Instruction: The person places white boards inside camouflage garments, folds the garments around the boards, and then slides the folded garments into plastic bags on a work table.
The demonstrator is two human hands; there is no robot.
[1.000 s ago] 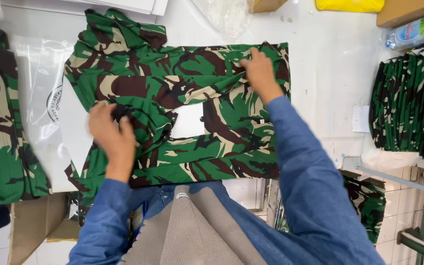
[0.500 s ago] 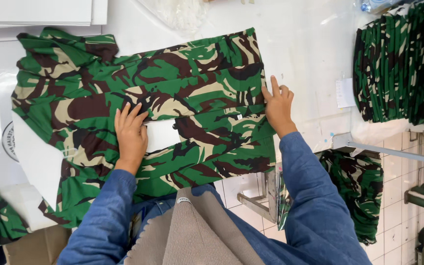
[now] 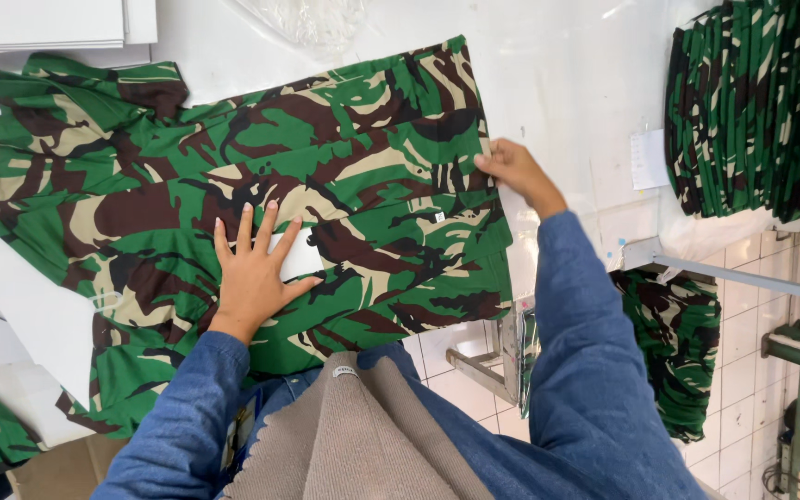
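A green, brown and tan camouflage garment (image 3: 326,167) lies spread on a white table (image 3: 567,83). My left hand (image 3: 254,273) rests flat on its middle, fingers spread, partly over a white card (image 3: 300,259) that shows between the folds. My right hand (image 3: 514,171) pinches the garment's right edge between thumb and fingers. Both arms wear blue sleeves.
A stack of folded camouflage garments (image 3: 752,102) sits at the right. More camouflage fabric (image 3: 673,343) hangs below the table edge near a metal frame (image 3: 743,273). A clear plastic bag (image 3: 307,18) lies at the top, white boards (image 3: 48,20) at the top left.
My left hand has spread flat over the white card. My right hand has moved from lying flat on the cloth to gripping the garment's right edge. The view has shifted.
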